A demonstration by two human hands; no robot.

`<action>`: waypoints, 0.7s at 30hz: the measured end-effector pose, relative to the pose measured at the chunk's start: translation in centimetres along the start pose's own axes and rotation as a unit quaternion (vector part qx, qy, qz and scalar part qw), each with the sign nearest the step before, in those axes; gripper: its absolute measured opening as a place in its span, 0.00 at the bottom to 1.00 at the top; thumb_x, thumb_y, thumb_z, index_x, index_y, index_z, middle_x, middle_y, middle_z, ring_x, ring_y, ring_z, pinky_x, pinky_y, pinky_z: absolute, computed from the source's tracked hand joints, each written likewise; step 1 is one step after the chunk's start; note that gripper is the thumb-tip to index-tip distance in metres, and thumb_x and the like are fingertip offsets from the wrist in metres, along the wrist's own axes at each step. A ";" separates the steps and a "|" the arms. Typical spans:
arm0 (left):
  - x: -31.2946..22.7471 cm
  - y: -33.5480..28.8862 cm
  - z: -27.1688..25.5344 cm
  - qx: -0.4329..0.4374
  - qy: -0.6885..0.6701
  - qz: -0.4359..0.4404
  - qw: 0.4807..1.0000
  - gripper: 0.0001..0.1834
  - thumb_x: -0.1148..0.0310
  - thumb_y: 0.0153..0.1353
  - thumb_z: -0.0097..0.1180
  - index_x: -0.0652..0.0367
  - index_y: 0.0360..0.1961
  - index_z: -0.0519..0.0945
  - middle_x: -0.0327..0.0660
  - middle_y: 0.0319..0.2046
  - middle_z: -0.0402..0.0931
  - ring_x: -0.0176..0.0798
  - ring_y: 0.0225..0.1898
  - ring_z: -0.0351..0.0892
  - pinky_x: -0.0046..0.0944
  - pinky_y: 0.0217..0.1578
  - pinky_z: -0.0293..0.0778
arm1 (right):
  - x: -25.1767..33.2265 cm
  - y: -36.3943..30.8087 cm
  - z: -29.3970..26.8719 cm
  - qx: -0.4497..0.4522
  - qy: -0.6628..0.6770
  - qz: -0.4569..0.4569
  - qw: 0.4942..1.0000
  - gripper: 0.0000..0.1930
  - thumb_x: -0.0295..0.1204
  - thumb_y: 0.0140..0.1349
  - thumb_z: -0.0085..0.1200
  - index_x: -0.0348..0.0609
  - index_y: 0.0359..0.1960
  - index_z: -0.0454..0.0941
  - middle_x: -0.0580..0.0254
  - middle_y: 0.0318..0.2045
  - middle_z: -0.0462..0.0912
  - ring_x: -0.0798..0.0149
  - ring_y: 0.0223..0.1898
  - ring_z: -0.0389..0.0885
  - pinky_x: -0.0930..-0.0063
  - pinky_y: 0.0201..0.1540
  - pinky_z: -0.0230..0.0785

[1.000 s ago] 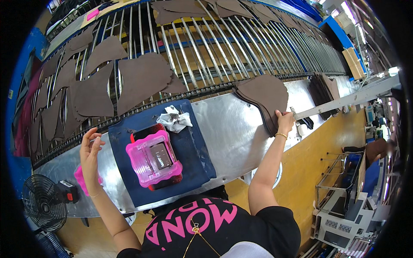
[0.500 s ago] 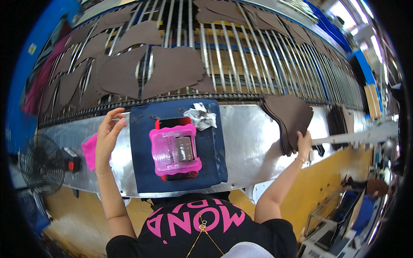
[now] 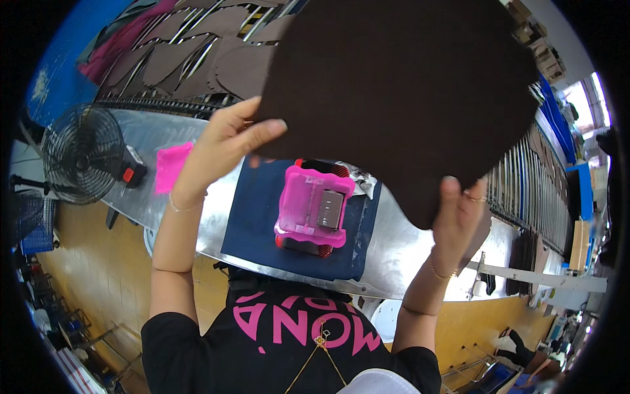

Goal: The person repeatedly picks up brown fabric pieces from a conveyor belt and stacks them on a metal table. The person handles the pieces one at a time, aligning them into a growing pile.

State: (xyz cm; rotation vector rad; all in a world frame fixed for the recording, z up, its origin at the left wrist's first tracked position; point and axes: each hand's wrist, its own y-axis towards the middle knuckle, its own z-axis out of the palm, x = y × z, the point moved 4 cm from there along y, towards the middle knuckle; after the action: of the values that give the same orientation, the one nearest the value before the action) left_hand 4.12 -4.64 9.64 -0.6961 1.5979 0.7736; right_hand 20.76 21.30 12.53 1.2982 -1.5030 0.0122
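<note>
A large dark brown leather panel (image 3: 400,85) is held up in front of me and fills the upper right of the view. My left hand (image 3: 226,139) pinches its left corner, thumb on the near face. My right hand (image 3: 458,223) grips its lower right edge, with the thumb on top. Below the panel, a pink plastic holder with scalloped ends (image 3: 298,203) carries a small metal block (image 3: 330,209). It sits over a red and black object on a dark blue mat (image 3: 259,246). A crumpled whitish sheet (image 3: 362,180) is partly hidden behind the panel.
Similar brown panels (image 3: 190,59) lie on a slatted metal rack beyond the steel table (image 3: 397,253). At the left are a black fan (image 3: 84,154) and a pink sheet (image 3: 173,167). More dark pieces (image 3: 523,256) and a pale bar (image 3: 545,278) are at the right.
My right hand has lifted a brown panel from the stack at the right and brought it up in front of me. My left hand has moved over and taken its left corner. The view has shifted.
</note>
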 end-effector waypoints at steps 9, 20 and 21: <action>-3.7 -7.1 -9.9 -0.171 0.125 0.010 0.977 0.07 0.71 0.61 0.56 0.63 0.38 0.78 0.31 0.23 0.75 0.19 0.17 0.70 0.20 0.13 0.61 | 2.9 -1.6 8.1 0.261 0.023 -0.089 0.961 0.06 0.26 0.51 0.62 0.39 0.29 0.81 0.55 0.21 0.79 0.53 0.20 0.77 0.69 0.25 0.68; -0.4 -6.4 -5.3 -0.034 0.191 -0.026 0.981 0.03 0.77 0.58 0.54 0.67 0.31 0.76 0.37 0.22 0.69 0.28 0.16 0.73 0.27 0.15 0.65 | 0.1 -4.8 3.8 0.231 -0.095 -0.142 0.958 0.10 0.17 0.45 0.57 0.42 0.31 0.81 0.57 0.26 0.82 0.57 0.25 0.80 0.71 0.28 0.71; 0.0 -5.8 -4.1 -0.002 0.230 -0.001 0.973 0.03 0.78 0.57 0.54 0.68 0.30 0.76 0.39 0.22 0.69 0.30 0.16 0.73 0.29 0.15 0.65 | 0.0 -5.1 3.0 0.223 -0.098 -0.137 0.960 0.11 0.16 0.45 0.56 0.42 0.31 0.81 0.57 0.27 0.82 0.57 0.26 0.81 0.72 0.29 0.72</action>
State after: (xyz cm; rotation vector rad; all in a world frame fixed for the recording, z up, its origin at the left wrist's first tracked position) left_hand 6.27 -11.43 9.52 -0.9271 2.0118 0.6422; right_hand 22.24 17.45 8.31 1.9128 -1.5239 0.0466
